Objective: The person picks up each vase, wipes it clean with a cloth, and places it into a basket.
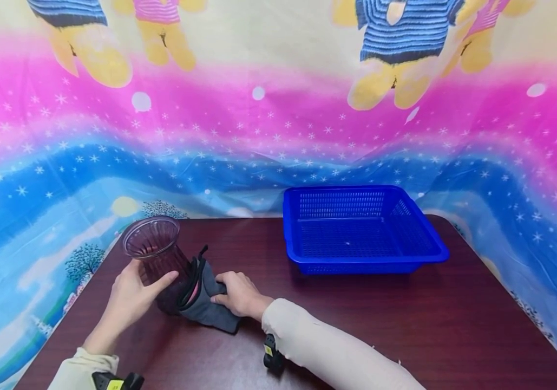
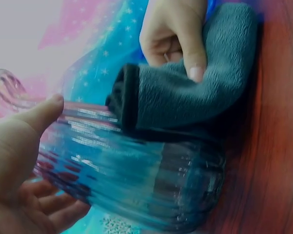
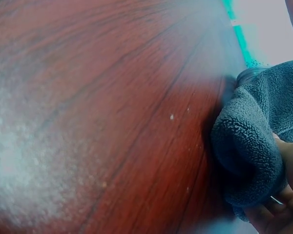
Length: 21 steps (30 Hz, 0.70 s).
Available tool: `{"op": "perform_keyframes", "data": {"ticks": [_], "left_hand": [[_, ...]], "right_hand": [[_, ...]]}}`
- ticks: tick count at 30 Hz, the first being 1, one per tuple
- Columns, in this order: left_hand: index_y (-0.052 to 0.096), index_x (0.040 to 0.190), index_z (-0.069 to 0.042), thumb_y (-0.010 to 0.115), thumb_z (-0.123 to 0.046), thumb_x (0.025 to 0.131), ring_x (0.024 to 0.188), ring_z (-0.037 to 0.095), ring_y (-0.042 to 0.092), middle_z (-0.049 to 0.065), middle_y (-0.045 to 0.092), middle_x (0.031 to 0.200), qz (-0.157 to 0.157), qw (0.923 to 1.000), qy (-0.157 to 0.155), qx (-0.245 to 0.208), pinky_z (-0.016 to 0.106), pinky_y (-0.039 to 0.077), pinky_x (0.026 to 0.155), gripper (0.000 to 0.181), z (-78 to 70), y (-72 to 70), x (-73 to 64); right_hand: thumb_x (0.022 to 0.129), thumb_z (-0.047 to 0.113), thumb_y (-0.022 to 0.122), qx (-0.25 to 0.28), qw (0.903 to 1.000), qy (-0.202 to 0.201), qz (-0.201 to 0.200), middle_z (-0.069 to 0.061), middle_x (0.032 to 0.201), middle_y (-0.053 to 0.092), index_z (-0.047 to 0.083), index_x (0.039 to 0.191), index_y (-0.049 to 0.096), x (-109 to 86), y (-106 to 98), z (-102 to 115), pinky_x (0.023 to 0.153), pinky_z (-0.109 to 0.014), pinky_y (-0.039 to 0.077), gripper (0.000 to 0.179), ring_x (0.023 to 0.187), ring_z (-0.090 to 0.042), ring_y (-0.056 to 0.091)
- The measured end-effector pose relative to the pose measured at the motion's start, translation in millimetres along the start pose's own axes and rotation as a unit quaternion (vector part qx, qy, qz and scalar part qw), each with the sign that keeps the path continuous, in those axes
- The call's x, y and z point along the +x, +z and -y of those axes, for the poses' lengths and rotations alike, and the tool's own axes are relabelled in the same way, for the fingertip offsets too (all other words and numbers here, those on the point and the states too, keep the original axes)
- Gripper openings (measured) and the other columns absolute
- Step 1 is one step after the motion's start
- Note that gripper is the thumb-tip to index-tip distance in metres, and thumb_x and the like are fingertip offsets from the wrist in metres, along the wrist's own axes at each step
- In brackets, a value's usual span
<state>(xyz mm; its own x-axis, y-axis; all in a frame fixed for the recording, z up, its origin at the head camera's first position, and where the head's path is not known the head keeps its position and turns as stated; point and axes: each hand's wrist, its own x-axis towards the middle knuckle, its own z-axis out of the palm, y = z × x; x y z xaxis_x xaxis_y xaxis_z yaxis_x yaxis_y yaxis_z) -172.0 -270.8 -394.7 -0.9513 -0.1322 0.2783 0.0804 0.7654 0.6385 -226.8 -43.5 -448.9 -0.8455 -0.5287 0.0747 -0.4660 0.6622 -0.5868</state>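
Observation:
A clear, ribbed glass vase (image 1: 167, 266) with a flared rim is at the left of the table, its base at or close to the tabletop. My left hand (image 1: 131, 295) grips it below the rim, thumb on the near side and fingers around the far side. Against the vase's right side lies a folded dark grey cloth (image 1: 212, 310) with black edging, which covers part of the glass. My right hand (image 1: 240, 294) pinches this cloth, thumb on top, as the left wrist view also shows. In the right wrist view the fuzzy cloth (image 3: 249, 136) hides most of the vase.
A blue plastic basket (image 1: 366, 265) with perforated walls stands at the back right of the dark red-brown wooden table (image 1: 405, 325). Behind and beside the table hangs a printed backdrop (image 1: 239, 130) in pink and blue. Small black devices sit at both wrists.

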Motion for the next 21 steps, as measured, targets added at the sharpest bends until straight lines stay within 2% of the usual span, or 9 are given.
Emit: {"op": "perform_keyframes", "data": {"ticks": [4,11,16,21], "left_hand": [[0.048,0.142,0.001,0.076,-0.039,0.089,0.120,0.050,0.062,0.033,0.061,0.132,0.016,0.9995,0.020,-0.020,0.061,0.050,0.097,0.072,5.5,-2.0,3.6],[0.045,0.144,0.002,0.076,-0.037,0.090,0.123,0.048,0.061,0.033,0.059,0.135,0.050,0.9977,0.026,-0.037,0.057,0.051,0.097,0.073,11.6,-4.6,9.1],[0.045,0.142,0.001,0.077,-0.035,0.089,0.121,0.046,0.063,0.032,0.062,0.132,0.058,0.9972,0.032,-0.034,0.050,0.056,0.093,0.072,14.3,-6.4,12.7],[0.046,0.142,0.000,0.078,-0.037,0.088,0.121,0.047,0.062,0.033,0.062,0.131,0.062,0.9973,0.028,-0.028,0.055,0.054,0.094,0.073,15.0,-7.5,13.7]], "right_hand": [[0.089,0.028,0.078,0.000,1.0000,-0.001,0.000,0.003,0.096,0.074,0.015,0.111,0.072,0.2,-0.2,-0.5,0.065,-0.021,0.045,0.026,0.076,-0.006,0.059],[0.089,0.028,0.079,0.001,1.0000,0.001,-0.001,0.003,0.100,0.075,0.015,0.113,0.073,0.0,0.6,-1.8,0.067,-0.021,0.046,0.028,0.079,-0.007,0.062],[0.089,0.027,0.079,0.003,1.0000,0.002,0.000,0.003,0.101,0.075,0.016,0.112,0.073,-0.3,1.0,-2.1,0.068,-0.022,0.047,0.027,0.080,-0.007,0.062],[0.089,0.027,0.079,0.008,1.0000,-0.003,0.001,0.003,0.103,0.075,0.015,0.112,0.073,-0.4,0.2,-2.7,0.068,-0.021,0.046,0.027,0.081,-0.006,0.061]]}}
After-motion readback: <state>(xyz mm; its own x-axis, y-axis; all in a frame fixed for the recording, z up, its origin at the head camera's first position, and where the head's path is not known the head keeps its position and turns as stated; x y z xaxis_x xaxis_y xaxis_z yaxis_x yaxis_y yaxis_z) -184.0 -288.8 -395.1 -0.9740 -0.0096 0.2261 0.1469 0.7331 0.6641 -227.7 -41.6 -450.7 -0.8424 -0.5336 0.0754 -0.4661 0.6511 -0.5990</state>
